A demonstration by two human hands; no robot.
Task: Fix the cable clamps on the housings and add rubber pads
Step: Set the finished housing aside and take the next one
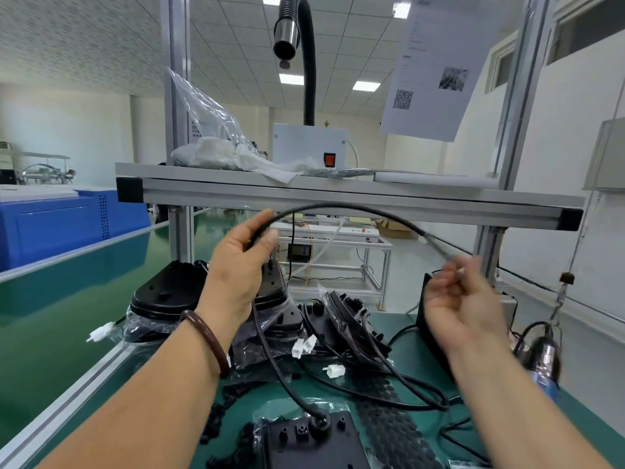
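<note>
A black cable (341, 206) arches in the air between my two hands. My left hand (240, 262) grips it near its left bend, thumb pressed on it. My right hand (463, 299) pinches the thin wire end of the cable, and is blurred. The cable runs down from the left hand to a black housing (304, 441) lying flat at the bottom of the view, where it enters through a round grommet. A sheet of black rubber pads (389, 431) lies right of that housing. Several more black housings (169, 292) are stacked behind my left wrist.
An aluminium shelf beam (338, 198) crosses just above my hands. A screwdriver tool (544, 360) hangs at the right. White connectors (304, 346) and loose cables lie on the green mat (422, 333). A green conveyor belt (67, 299) runs along the left.
</note>
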